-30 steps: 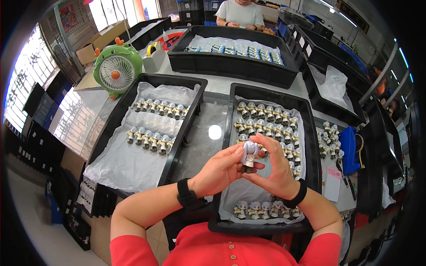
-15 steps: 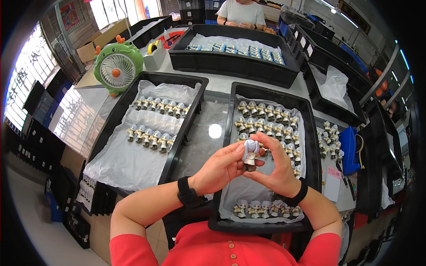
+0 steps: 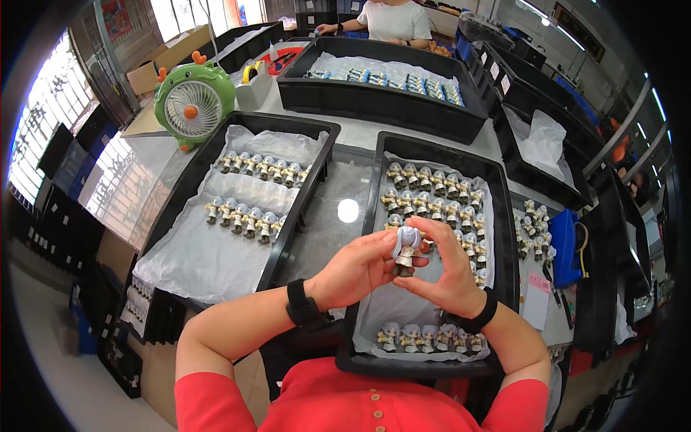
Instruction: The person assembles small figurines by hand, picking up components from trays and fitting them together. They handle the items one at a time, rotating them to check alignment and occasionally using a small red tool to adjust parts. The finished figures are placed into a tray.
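Both hands, left hand [image 3: 358,270] and right hand [image 3: 448,277], pinch a figurine [image 3: 405,248] above the figurine-filled black tray [image 3: 504,237].

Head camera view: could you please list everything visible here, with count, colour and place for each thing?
held figurine: one, pale lilac hair, between both hands over the right tray
right tray: one, black, lined with white sheet, rows of figurines at its far and near ends
left tray: one, black, white lining, two rows of figurines
far tray: one, black, across the table's far side, small blue-white items inside
fan: one, green with orange horns, far left
loose figurines: a small cluster, on the table to the right
other person: white shirt, at the far end
wristbands: two, black, one on each wrist
left hand: fingers on the figurine
right hand: fingers on the figurine
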Tool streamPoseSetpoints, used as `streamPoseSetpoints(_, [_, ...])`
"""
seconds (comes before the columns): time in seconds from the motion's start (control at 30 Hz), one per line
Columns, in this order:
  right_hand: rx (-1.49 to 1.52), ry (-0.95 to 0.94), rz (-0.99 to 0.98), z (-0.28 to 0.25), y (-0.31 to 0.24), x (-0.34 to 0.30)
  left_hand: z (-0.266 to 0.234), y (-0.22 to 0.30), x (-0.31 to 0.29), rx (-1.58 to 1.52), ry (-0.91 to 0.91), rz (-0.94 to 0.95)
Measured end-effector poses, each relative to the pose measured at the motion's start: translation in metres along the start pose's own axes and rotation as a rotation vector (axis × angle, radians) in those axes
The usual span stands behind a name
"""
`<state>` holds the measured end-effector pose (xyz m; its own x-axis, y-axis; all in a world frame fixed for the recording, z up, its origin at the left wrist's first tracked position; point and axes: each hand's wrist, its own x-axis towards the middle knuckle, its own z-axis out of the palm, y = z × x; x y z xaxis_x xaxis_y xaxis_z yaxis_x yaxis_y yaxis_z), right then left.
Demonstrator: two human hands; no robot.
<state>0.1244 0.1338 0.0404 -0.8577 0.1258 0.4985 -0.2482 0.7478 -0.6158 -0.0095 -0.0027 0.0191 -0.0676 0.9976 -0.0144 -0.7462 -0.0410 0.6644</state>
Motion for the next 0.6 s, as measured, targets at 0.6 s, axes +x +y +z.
streamPoseSetpoints(0.6, [-0.071, -0.001, -0.001, -0.0005, 0.0046, 0.0052, -0.0071, -0.0002, -0.0005, -0.017, 0.114, 0.062])
